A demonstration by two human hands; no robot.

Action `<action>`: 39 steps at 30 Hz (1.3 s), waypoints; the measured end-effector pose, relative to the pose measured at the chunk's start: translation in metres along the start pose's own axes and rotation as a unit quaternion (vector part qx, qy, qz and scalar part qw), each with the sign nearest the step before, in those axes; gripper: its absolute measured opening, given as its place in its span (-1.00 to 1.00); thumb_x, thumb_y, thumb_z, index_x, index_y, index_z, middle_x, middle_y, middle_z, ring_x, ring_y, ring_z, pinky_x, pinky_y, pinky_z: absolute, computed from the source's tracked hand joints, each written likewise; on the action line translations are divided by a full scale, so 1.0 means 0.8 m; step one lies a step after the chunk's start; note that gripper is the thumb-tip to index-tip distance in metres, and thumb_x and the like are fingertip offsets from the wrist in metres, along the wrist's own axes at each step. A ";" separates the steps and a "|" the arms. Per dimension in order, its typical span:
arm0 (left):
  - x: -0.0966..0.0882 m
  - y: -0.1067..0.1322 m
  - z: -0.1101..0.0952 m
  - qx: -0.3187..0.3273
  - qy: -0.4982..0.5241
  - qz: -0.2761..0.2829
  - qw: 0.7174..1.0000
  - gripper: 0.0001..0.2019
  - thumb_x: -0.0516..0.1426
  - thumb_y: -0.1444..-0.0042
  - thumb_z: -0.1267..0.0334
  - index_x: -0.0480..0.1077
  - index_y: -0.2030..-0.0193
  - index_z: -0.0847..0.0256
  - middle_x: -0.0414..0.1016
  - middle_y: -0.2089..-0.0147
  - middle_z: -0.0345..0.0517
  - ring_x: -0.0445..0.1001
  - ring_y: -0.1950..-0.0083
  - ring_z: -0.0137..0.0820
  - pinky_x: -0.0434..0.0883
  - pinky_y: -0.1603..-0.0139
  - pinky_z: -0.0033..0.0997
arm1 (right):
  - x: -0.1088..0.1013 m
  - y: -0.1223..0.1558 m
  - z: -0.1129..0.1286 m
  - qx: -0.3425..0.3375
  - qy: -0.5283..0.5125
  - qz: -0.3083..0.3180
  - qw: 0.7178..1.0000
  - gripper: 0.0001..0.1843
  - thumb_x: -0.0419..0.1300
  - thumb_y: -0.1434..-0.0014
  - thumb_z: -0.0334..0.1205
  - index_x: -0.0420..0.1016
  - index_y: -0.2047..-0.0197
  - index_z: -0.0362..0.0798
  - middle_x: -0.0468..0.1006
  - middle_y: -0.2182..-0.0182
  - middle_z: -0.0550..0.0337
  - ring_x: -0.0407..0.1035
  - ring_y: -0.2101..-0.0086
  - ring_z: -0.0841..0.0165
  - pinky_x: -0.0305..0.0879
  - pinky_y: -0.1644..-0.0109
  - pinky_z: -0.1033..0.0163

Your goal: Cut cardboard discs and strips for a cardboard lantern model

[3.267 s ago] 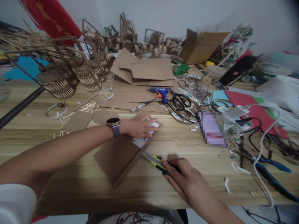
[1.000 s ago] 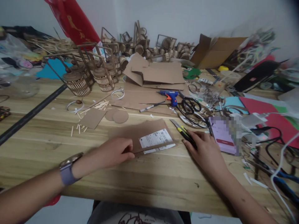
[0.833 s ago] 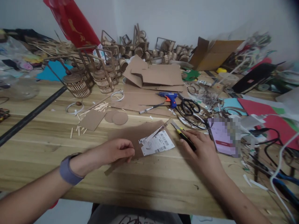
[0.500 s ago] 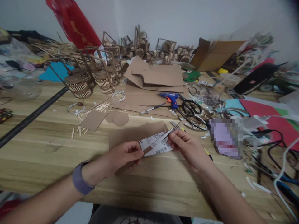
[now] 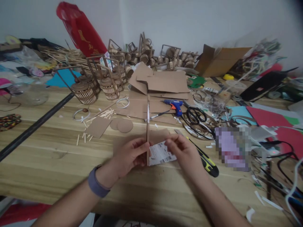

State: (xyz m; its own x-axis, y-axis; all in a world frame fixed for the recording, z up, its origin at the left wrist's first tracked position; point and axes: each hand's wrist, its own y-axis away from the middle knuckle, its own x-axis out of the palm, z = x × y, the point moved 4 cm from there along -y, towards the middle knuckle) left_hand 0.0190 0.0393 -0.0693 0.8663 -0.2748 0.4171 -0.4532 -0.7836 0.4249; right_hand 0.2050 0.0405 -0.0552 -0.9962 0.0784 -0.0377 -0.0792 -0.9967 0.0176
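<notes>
My left hand [image 5: 132, 154] is closed, thumb and fingers pinching a narrow cardboard strip [image 5: 148, 126] that stands out edge-on, pointing away from me. Right beside the strip is a piece of cardboard with a white printed shipping label [image 5: 162, 153]; I cannot tell whether the two are joined. My right hand [image 5: 184, 151] pinches the upper right edge of this labelled piece, its fingertips partly hidden. A brown cardboard sheet [image 5: 159, 136] lies beneath on the table. To the right of my right hand rests a yellow-and-black utility knife [image 5: 208, 162].
Beyond my hands lie cardboard discs [image 5: 125, 125], a cardboard rectangle [image 5: 98, 127], small sticks [image 5: 107, 113] and a blue glue gun [image 5: 174, 105]. Small lidded barrels [image 5: 85, 91] stand back left. Black scissors [image 5: 195, 115] and cables crowd the right. A dark bar [image 5: 35, 127] crosses the left.
The strip that lay slanting across the label has swung upright beside it, now at my left hand. My right hand has let go of the strip's end and grips the labelled piece. The view has shifted slightly.
</notes>
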 end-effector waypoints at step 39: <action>0.017 0.001 0.010 0.212 -0.145 -0.121 0.959 -0.67 0.28 -0.12 0.10 0.44 0.03 0.19 0.43 0.36 -0.27 0.51 0.48 -0.48 0.47 0.49 -0.54 | 0.028 0.035 -0.013 -0.031 0.135 0.110 0.984 -0.84 0.19 -0.13 -0.20 0.60 0.39 0.01 0.66 0.53 0.23 0.48 0.52 0.37 0.36 0.43 0.32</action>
State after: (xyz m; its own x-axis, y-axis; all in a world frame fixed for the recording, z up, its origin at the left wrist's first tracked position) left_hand 0.0325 0.0304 -0.0699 0.9851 -0.1519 0.0806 -0.1589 -0.9832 0.0897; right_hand 0.1806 0.0143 -0.0661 -0.9427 -0.1389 -0.3034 0.1479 -0.9890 -0.0066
